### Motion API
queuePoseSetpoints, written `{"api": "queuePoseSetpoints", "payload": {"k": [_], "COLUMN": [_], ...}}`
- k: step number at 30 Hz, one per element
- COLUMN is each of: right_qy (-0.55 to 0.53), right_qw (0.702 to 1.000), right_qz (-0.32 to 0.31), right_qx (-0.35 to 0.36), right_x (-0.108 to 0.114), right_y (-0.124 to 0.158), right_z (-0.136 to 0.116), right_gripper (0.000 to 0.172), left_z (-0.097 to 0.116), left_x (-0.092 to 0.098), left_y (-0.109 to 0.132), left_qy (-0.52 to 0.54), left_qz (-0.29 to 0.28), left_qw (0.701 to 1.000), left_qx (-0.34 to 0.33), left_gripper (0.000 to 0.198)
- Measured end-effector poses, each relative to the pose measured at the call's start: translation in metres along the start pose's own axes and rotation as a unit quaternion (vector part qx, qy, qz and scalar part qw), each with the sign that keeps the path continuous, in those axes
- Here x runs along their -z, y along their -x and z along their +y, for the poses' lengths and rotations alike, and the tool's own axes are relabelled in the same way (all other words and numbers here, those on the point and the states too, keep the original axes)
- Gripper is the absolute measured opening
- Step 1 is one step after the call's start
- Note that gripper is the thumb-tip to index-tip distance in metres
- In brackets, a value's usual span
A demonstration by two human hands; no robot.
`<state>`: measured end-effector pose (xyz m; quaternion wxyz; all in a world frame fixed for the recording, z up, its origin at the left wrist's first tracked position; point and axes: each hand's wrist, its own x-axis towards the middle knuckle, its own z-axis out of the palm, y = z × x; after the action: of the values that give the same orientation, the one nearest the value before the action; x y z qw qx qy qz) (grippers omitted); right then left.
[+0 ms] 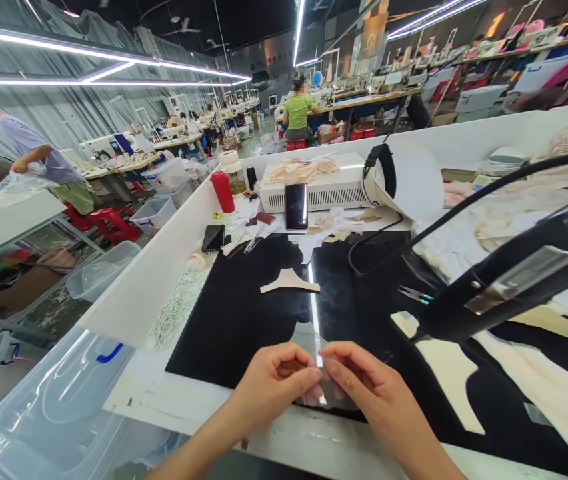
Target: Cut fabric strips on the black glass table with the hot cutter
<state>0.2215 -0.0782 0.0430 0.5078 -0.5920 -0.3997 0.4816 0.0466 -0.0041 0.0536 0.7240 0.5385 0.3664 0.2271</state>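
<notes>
My left hand (284,377) and my right hand (364,380) meet over the near edge of a black work mat (244,320). Thumbs and fingers of both are pinched together on a thin, clear plastic piece (305,333), whose upper part shows beyond the fingertips; its exact outline is hard to make out against the mat. Farther up the mat lies a small cream curved fabric piece (290,281), apart from both hands. To the right of my right hand, a larger cream cut piece (447,377) lies flat, near pale stacked fabric strips (534,380).
A black cylindrical tool (514,277) with a cable juts in from the right, over thread snips (417,295). Behind the mat are a phone (297,207), a white vented box (334,190) and a red cup (223,192). Pale elastic cord (179,307) lies left. Two people work beyond.
</notes>
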Motion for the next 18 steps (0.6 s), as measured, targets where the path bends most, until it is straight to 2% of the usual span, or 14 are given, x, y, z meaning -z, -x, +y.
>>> {"api": "queuePoseSetpoints", "payload": {"k": [4,7,10,15,18], "right_qy": [-0.014,0.064,0.141,0.235,0.305], "right_qw": [1.0,0.997,0.987,0.95,0.911], "right_qz": [0.018,0.016,0.021,0.032,0.057], "right_qx": [0.011,0.032,0.071,0.202,0.272], "right_x": [0.005,0.01,0.012,0.012,0.01], "right_y": [-0.001,-0.003,-0.009,-0.026,-0.035], "right_z": [0.008,0.013,0.017,0.024,0.032], "right_gripper": [0.043,0.028,0.022,0.021,0.028], "left_z": [0.0,-0.001,-0.003,-0.005,-0.007], "left_x": [0.0,0.003,0.007,0.012,0.014], "left_y": [-0.003,-0.007,-0.012,-0.022,-0.028], "left_qy": [0.001,-0.018,-0.047,-0.148,-0.287], "left_qz": [0.038,0.058,0.067,0.097,0.146], "left_qw": [0.999,0.998,0.997,0.984,0.944], "left_qx": [0.006,0.005,0.0,-0.028,-0.072], "left_gripper": [0.055,0.051,0.041,0.023,0.01]}}
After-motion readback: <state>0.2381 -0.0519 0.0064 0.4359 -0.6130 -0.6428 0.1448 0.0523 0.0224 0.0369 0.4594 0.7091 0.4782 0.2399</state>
